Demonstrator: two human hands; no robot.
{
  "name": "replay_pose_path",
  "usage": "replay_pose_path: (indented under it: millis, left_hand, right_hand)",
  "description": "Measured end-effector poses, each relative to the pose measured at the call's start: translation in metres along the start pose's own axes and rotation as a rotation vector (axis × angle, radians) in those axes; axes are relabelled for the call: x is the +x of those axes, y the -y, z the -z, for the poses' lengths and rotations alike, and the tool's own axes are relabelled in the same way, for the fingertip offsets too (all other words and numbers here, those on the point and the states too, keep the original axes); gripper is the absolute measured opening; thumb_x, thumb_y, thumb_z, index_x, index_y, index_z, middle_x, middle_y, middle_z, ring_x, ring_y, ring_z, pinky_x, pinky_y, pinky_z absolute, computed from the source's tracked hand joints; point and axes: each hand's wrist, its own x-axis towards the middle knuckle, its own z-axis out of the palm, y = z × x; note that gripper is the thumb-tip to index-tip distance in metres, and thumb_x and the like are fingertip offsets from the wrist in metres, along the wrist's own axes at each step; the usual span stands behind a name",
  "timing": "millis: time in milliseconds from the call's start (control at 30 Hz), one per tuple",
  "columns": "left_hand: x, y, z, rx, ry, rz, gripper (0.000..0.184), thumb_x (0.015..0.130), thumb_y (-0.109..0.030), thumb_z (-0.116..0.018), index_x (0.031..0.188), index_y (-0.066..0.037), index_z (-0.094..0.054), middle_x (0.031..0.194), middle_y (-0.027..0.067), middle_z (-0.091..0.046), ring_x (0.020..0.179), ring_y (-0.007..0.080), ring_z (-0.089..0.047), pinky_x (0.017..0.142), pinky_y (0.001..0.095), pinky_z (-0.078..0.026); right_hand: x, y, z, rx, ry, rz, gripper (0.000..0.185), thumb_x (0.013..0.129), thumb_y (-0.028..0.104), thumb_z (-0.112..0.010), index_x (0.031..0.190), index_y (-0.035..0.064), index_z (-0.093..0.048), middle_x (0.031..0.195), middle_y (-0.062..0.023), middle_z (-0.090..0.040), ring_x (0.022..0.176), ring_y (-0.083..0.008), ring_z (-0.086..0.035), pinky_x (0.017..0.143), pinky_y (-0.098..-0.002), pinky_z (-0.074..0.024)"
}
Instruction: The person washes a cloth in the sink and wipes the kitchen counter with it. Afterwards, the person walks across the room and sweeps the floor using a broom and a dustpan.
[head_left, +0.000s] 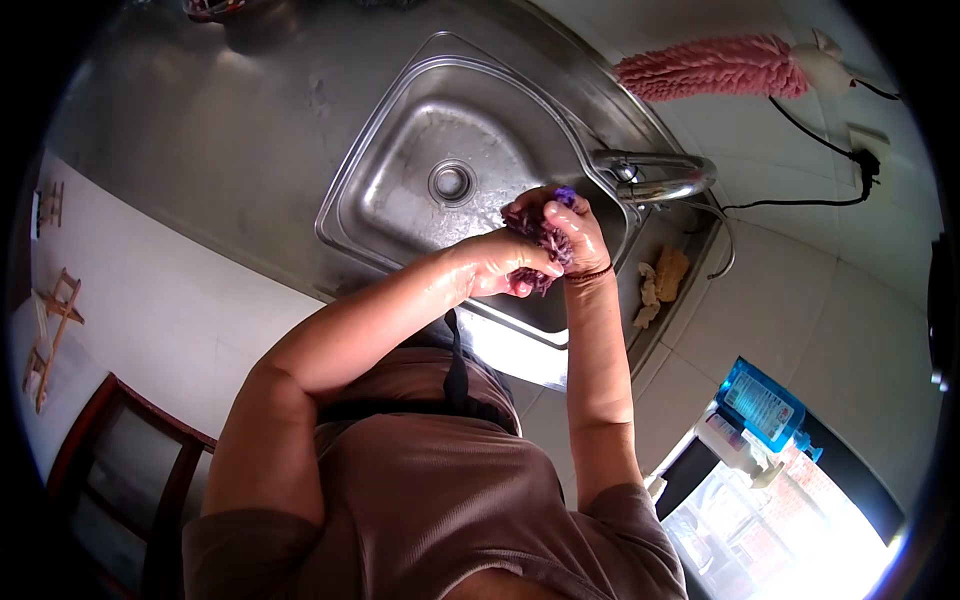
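Over the right side of the steel sink [400, 150], both hands squeeze a bunched purple cloth [540, 235] with a shaggy texture. My left hand [500, 262], on the arm at the left of the view, wraps the lower part of the cloth. My right hand [583, 235], with a thin dark band at its wrist, grips the upper part. Wet skin glistens on both hands. The curved faucet [665, 180] is just to the right of them.
A pink shaggy duster [710, 68] hangs at the upper right near a black plug [866, 160]. A sponge [670, 272] lies beside the sink. Blue [762, 402] and white bottles stand by the window. A dark red chair [150, 410] is at the lower left.
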Motion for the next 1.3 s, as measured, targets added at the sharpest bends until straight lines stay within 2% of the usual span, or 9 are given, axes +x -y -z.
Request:
replay_pose_path:
  millis: [367, 600, 867, 933, 1000, 1067, 1133, 1200, 1300]
  left_hand:
    - [0.009, 0.004, 0.000, -0.018, -0.273, -0.133, 0.016, 0.064, -0.004, -0.063, 0.070, -0.012, -0.050, 0.060, -0.0016, -0.047, 0.047, 0.0054, -0.041, 0.037, 0.0208, -0.021]
    - [0.027, 0.009, 0.016, 0.078, -0.420, -0.157, 0.018, 0.060, -0.002, -0.065, 0.065, -0.010, -0.049, 0.055, 0.0000, -0.047, 0.042, 0.0063, -0.040, 0.035, 0.0219, -0.020]
    - [0.034, 0.012, 0.027, 0.383, -0.583, -0.147, 0.018, 0.063, -0.012, -0.066, 0.070, -0.001, -0.054, 0.059, 0.0047, -0.055, 0.049, 0.0126, -0.051, 0.041, 0.0279, -0.038]
    - [0.048, 0.029, 0.043, 0.445, -0.624, -0.187, 0.021, 0.064, -0.015, -0.066, 0.072, 0.001, -0.055, 0.061, 0.0060, -0.057, 0.055, 0.0142, -0.055, 0.047, 0.0288, -0.043]
    - [0.063, 0.042, 0.061, 0.909, -0.733, -0.401, 0.028, 0.065, -0.019, -0.066, 0.075, 0.004, -0.056, 0.066, 0.0076, -0.060, 0.066, 0.0172, -0.058, 0.058, 0.0302, -0.047]
    - [0.065, 0.039, 0.068, 0.864, -0.674, -0.339, 0.022, 0.068, -0.019, -0.065, 0.074, -0.001, -0.056, 0.062, 0.0038, -0.056, 0.055, 0.0121, -0.052, 0.046, 0.0275, -0.038]
    - [0.051, 0.025, 0.065, 0.820, -0.619, -0.272, 0.016, 0.071, -0.019, -0.064, 0.072, -0.006, -0.056, 0.058, 0.0001, -0.053, 0.045, 0.0071, -0.047, 0.034, 0.0247, -0.029]
    - [0.028, 0.004, 0.059, 0.312, -0.285, 0.020, 0.012, 0.068, -0.017, -0.064, 0.073, -0.008, -0.056, 0.059, -0.0003, -0.054, 0.046, 0.0064, -0.047, 0.035, 0.0219, -0.028]
    - [0.014, -0.013, 0.052, -0.103, 0.015, 0.133, 0.021, 0.065, -0.015, -0.065, 0.082, -0.006, -0.056, 0.069, 0.0037, -0.057, 0.052, 0.0114, -0.052, 0.035, 0.0209, -0.029]
  right_hand:
    - [0.027, 0.002, -0.013, -0.488, -0.181, -0.104, 0.007, 0.067, 0.007, -0.063, 0.067, 0.0007, -0.061, 0.060, -0.0009, -0.056, 0.055, -0.0085, -0.051, 0.053, -0.0249, -0.0418]
    - [0.039, 0.001, -0.017, -0.799, -0.201, -0.094, 0.012, 0.064, 0.009, -0.063, 0.064, -0.0026, -0.058, 0.056, -0.0051, -0.056, 0.052, -0.0089, -0.049, 0.051, -0.0261, -0.0413]
    - [0.049, -0.027, -0.012, -1.271, -0.305, -0.006, 0.020, 0.064, 0.016, -0.059, 0.073, -0.0017, -0.060, 0.072, -0.0253, -0.058, 0.067, -0.0392, -0.057, 0.065, -0.0410, -0.0462]
    - [0.052, -0.036, -0.013, -1.323, -0.318, -0.026, 0.020, 0.065, 0.017, -0.058, 0.074, -0.0012, -0.061, 0.074, -0.0254, -0.059, 0.073, -0.0402, -0.058, 0.067, -0.0430, -0.0460]
    - [0.054, -0.046, -0.012, -1.416, -0.405, -0.047, 0.019, 0.065, 0.016, -0.057, 0.074, -0.0003, -0.061, 0.076, -0.0253, -0.059, 0.073, -0.0406, -0.057, 0.067, -0.0436, -0.0462]
    - [0.053, -0.047, -0.008, -1.434, -0.416, -0.042, 0.022, 0.066, 0.019, -0.061, 0.074, -0.0011, -0.061, 0.073, -0.0234, -0.060, 0.068, -0.0366, -0.060, 0.065, -0.0404, -0.0473]
    - [0.047, -0.042, -0.001, -1.059, -0.394, -0.056, 0.027, 0.069, 0.024, -0.065, 0.074, -0.0024, -0.060, 0.066, -0.0171, -0.061, 0.062, -0.0270, -0.060, 0.062, -0.0359, -0.0478]
    - [0.040, -0.030, 0.014, -0.769, -0.317, -0.153, 0.034, 0.072, 0.029, -0.068, 0.080, -0.0023, -0.060, 0.069, -0.0093, -0.062, 0.064, -0.0187, -0.058, 0.062, -0.0322, -0.0470]
    - [0.027, -0.016, 0.027, 0.072, 0.187, -0.140, 0.064, 0.079, 0.029, -0.059, 0.130, 0.0001, -0.033, 0.118, -0.0163, -0.051, 0.107, -0.0238, -0.052, 0.094, -0.0358, -0.0394]
